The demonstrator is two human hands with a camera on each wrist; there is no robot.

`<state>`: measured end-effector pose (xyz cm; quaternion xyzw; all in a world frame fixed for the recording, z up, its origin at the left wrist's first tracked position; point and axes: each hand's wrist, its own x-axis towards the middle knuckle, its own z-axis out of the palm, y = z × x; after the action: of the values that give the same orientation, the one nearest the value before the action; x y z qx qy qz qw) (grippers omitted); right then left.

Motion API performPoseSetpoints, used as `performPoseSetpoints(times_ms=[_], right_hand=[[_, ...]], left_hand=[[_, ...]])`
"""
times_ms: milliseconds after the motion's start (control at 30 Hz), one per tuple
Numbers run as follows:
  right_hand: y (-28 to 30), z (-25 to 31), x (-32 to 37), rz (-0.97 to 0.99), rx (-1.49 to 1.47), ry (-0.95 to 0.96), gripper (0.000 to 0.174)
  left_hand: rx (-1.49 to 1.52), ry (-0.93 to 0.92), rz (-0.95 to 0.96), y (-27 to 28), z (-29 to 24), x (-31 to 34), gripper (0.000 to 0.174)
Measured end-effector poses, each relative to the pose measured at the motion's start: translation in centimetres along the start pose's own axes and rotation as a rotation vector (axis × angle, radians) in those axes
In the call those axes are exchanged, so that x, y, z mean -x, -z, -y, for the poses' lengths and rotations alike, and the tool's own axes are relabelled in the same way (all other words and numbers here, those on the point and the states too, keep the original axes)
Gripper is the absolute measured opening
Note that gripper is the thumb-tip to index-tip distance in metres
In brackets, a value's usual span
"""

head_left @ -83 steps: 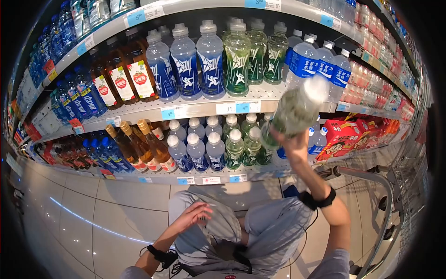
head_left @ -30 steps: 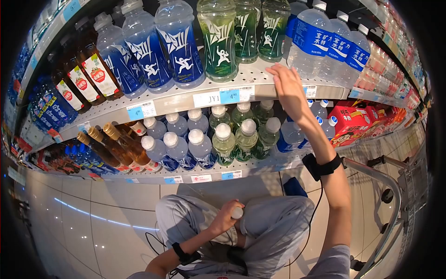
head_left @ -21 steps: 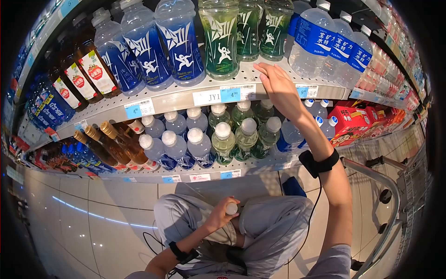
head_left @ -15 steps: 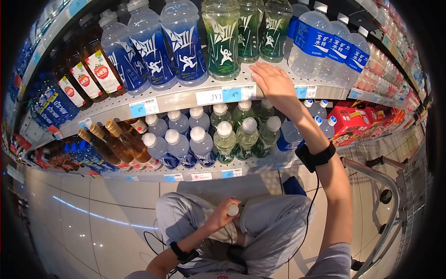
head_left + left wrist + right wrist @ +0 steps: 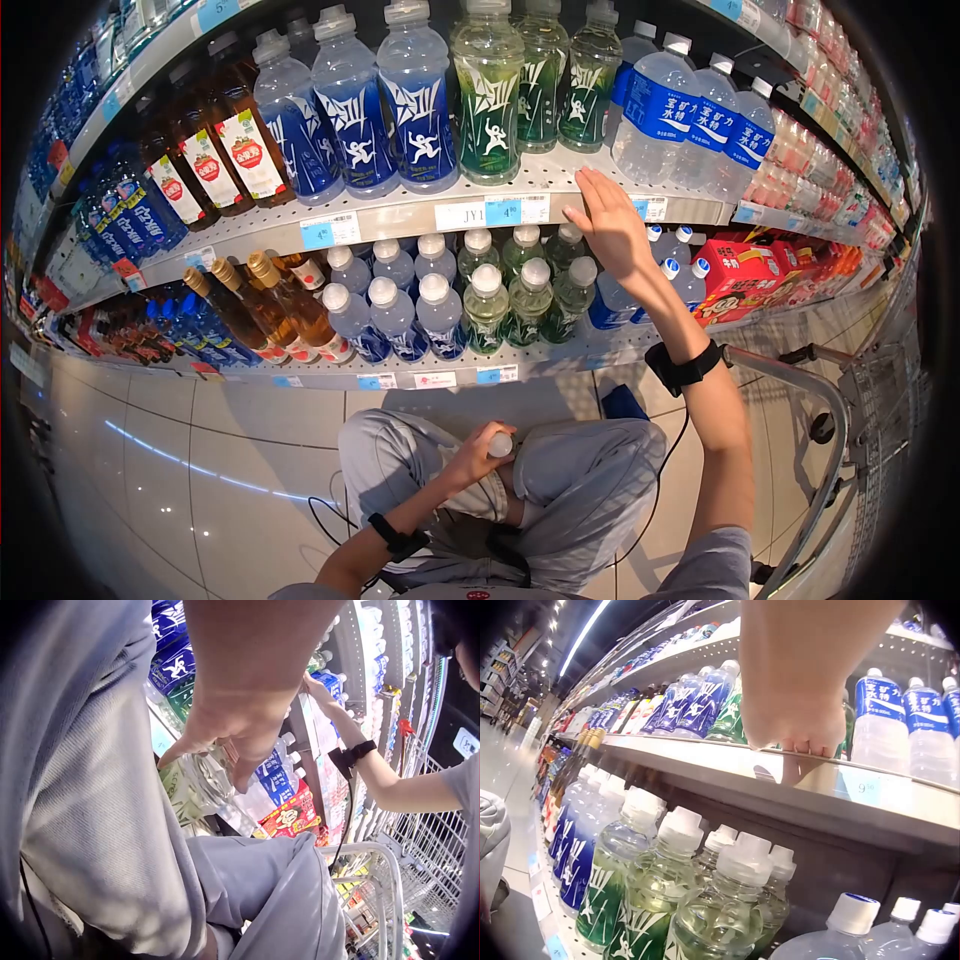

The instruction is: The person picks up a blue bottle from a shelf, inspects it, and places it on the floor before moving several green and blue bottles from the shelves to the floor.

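My left hand [image 5: 474, 464] grips a drink bottle by its upper part, between my knees. Only its whitish cap [image 5: 500, 445] shows in the head view. In the left wrist view the clear bottle with a green label [image 5: 186, 787] hangs under the hand, fingers and thumb spread around it. My right hand [image 5: 613, 228] lies with straight fingers at the front edge of the middle shelf [image 5: 400, 215], just ahead of a green-labelled bottle [image 5: 588, 85]. In the right wrist view its fingertips [image 5: 810, 748] are right at that edge, holding nothing.
Blue-labelled bottles [image 5: 415, 110] stand left of the green ones, and Pocari-style bottles [image 5: 655, 110] to the right. Capped bottles [image 5: 486, 310] fill the shelf below, beside red cartons [image 5: 735, 275]. A metal cart [image 5: 830, 390] stands at the right.
The green-labelled bottle has gone from my right hand's grip to my left hand, down between the knees. My right hand has come to the shelf edge and shifted slightly there; the view has tilted.
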<state>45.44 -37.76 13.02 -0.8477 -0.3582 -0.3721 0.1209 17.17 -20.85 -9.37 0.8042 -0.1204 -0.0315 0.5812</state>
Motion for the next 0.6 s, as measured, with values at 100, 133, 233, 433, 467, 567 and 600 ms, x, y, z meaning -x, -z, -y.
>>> performPoseSetpoints(times_ms=[100,133,233,433,467,567,600], right_hand=[[1.6,0.1,0.3,0.121,-0.078,-0.078,0.047],[2.6,0.0,0.3,0.118,-0.484,-0.229,0.048],[6.5,0.2,-0.1,0.108,-1.531,-0.550,0.048],[12.9,4.6,-0.1,0.160,-2.074,-0.624,0.050],[13.4,5.3,0.0,0.162,-2.056,-0.603,0.051],[14.1,6.2,0.2,0.191,-2.121,-0.554,0.051],[14.5,6.7,0.3,0.190,-2.121,-0.545,0.047]], left_hand=[[-0.001,0.016,-0.014,0.2,-0.9,0.1,0.039],[-0.007,0.027,-0.018,0.3,-1.2,0.1,0.039],[0.028,0.041,-0.023,0.1,-0.9,0.1,0.043],[-0.020,0.006,-0.038,-0.2,0.0,0.1,0.039],[-0.026,0.004,-0.039,-0.2,-0.1,0.1,0.039],[-0.044,-0.005,-0.044,0.0,-0.4,0.2,0.039],[-0.047,-0.011,-0.045,0.0,-0.6,0.2,0.039]])
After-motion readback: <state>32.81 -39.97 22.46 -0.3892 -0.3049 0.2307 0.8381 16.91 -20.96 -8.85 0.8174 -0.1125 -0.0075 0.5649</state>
